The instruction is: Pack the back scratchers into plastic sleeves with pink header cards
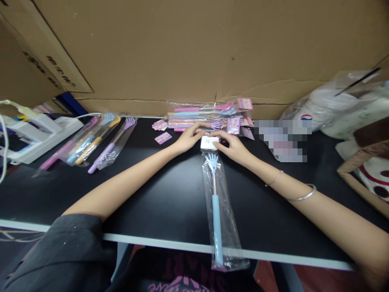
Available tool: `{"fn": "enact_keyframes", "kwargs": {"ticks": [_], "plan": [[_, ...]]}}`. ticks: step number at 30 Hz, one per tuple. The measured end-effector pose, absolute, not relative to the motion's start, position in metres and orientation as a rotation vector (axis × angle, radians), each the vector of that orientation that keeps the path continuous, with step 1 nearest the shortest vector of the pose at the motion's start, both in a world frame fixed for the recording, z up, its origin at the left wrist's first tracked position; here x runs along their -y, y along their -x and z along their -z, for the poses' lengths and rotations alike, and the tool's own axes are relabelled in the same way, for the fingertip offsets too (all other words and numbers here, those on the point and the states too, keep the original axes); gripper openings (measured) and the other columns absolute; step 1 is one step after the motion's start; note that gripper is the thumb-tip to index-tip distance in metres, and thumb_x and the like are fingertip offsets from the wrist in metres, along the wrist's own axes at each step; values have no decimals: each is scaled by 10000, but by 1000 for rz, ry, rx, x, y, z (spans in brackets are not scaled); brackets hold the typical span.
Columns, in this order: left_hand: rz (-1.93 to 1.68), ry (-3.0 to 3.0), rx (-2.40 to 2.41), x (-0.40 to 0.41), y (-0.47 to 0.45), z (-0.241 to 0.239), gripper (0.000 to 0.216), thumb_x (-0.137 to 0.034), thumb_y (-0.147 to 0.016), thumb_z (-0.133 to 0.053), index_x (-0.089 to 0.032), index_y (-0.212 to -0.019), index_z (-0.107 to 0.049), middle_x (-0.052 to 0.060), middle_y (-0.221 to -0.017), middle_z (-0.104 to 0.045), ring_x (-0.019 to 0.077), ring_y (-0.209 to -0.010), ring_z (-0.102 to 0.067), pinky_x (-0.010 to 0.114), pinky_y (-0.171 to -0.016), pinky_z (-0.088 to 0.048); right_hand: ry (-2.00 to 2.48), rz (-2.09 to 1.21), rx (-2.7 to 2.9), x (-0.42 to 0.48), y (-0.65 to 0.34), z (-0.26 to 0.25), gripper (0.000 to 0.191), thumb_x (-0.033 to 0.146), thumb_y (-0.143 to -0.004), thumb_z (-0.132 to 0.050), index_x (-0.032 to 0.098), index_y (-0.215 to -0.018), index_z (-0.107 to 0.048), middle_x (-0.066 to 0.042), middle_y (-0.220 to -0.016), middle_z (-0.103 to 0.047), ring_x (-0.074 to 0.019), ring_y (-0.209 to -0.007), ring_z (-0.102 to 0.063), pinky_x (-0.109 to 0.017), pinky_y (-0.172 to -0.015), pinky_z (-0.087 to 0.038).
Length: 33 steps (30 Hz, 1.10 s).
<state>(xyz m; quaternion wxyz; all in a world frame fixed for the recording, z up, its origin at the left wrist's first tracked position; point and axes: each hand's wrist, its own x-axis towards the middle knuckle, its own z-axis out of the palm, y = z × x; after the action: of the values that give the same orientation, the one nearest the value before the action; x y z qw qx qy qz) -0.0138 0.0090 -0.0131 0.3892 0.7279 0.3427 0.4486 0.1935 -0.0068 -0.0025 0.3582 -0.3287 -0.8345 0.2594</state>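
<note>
A light-blue back scratcher point(216, 219) with a hand-shaped head lies in a clear plastic bag point(231, 243), its handle end reaching over the table's front edge. At the bag's top is a white header card point(209, 143). My right hand point(233, 148) grips this card, thumb on its face and index finger bent along its upper edge. My left hand point(191, 138) is closed at the card's upper left corner, thumb and fingers drawn together; the exact contact is partly hidden. Left of it a small pink-purple printed card point(163, 138) rests on the black table point(158, 194).
Several bagged back scratchers with pink cards point(209, 115) lie behind my hands. More bagged ones point(101, 148) are at left, near a white power strip point(45, 136). At right are a bagged cup point(325, 103) and a fabric bag point(364, 150). Cardboard point(194, 52) walls the back.
</note>
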Motion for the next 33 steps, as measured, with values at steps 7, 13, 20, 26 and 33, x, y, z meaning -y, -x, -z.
{"fn": "enact_keyframes", "kwargs": {"ticks": [7, 13, 20, 26, 33], "plan": [[-1122, -1839, -842, -10, 14, 14, 201, -227, -920, -516, -165, -1102, -573, 50, -1010, -682, 164, -913, -645, 293, -867, -456, 828, -678, 2176, 5, -194, 3, 219, 255, -839, -569, 229, -1038, -657, -42, -1033, -701, -213, -909, -618, -376, -847, -470], [-1129, -1850, -827, -10, 14, 14, 193, -202, -926, -501, -162, -1098, -577, 61, -1061, -671, 156, -900, -646, 290, -852, -460, 797, -682, 2183, 5, -194, 2, 216, 240, -840, -562, 229, -1030, -664, -51, -1088, -706, -224, -962, -626, -391, -869, -467], [-1119, -1844, -805, -11, 14, 15, 194, -252, -932, -515, -166, -1095, -578, 68, -1105, -660, 155, -910, -639, 287, -854, -458, 789, -707, 2188, 6, -194, 1, 220, 234, -845, -552, 222, -1032, -667, -55, -1105, -705, -226, -998, -629, -387, -873, -468], [-1127, -1872, -802, -12, 15, 15, 203, -274, -932, -516, -159, -1091, -572, 60, -1085, -661, 140, -878, -632, 267, -826, -457, 773, -697, 2193, 5, -194, 1, 231, 208, -843, -539, 204, -1036, -665, -60, -1094, -710, -219, -986, -632, -376, -862, -470], [-1139, -1853, -826, -11, 14, 16, 253, -245, -923, -508, -166, -1162, -521, 35, -955, -673, 146, -846, -638, 269, -800, -460, 765, -670, 2196, 4, -195, 3, 249, 211, -831, -551, 208, -1060, -648, -56, -1068, -705, -214, -949, -632, -364, -840, -479]]}}
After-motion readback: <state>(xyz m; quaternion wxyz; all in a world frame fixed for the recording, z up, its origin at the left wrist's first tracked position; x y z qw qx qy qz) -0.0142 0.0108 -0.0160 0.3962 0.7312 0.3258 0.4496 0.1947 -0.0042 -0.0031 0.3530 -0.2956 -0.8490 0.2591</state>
